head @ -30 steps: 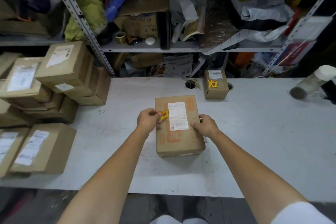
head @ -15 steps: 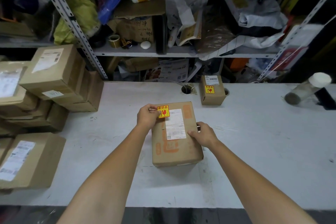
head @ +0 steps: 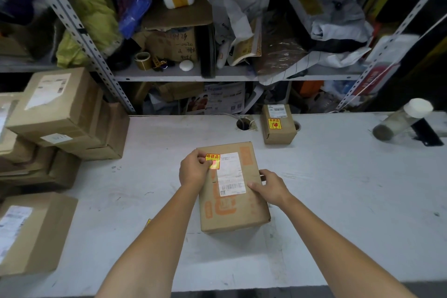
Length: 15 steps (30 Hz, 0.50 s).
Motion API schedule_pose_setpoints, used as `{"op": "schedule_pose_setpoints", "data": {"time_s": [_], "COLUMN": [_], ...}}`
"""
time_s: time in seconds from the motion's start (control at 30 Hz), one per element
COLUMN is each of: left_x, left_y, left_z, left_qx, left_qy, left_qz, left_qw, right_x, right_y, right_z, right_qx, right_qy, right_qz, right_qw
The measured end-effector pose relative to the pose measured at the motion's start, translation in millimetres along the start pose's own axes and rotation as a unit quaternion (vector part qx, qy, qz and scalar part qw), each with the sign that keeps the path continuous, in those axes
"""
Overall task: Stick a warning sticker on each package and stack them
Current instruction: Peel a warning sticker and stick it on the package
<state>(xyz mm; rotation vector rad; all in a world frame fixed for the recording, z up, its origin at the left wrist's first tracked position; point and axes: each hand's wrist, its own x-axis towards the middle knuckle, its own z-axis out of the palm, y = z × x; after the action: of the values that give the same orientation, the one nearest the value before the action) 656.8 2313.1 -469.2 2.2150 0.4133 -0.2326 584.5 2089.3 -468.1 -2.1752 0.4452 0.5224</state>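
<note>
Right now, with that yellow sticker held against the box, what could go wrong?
The warning sticker sits right against the shipping label, so it may overlap the print. The left hand pinches it at one edge, so it could go on creased or crooked. Only the right hand steadies the package; it might slide.

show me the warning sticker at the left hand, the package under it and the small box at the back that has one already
warning sticker (head: 213,157): head view, its yellow top band.
package (head: 243,210): head view, bare cardboard near its front edge.
small box (head: 286,127): head view, top face beside its sticker.
</note>
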Motion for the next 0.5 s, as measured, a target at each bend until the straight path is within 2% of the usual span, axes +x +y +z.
{"op": "schedule_pose_setpoints", "data": {"time_s": [0.17, 0.27, 0.4, 0.5], "left_x": [-6, -6, 3, 4], "left_y": [3, 4, -4, 1], "left_z": [3, -2, -5, 7], "left_qx": [0.046, 0.054, 0.064, 0.029], "left_qy": [0.017, 0.024, -0.007, -0.047], "left_qz": [0.014, -0.021, -0.050, -0.064], "left_qw": [0.999, 0.998, 0.997, 0.996], "right_x": [-1, -1, -2, -1], "right_y": [-1, -1, -3, -2], "right_z": [0, 0, 0, 0], "right_qx": [0.004, 0.010, 0.005, 0.002], "right_qy": [-0.003, -0.004, -0.006, -0.007], "right_qz": [0.000, 0.002, 0.002, 0.002], "right_qw": [1.000, 1.000, 1.000, 1.000]}}
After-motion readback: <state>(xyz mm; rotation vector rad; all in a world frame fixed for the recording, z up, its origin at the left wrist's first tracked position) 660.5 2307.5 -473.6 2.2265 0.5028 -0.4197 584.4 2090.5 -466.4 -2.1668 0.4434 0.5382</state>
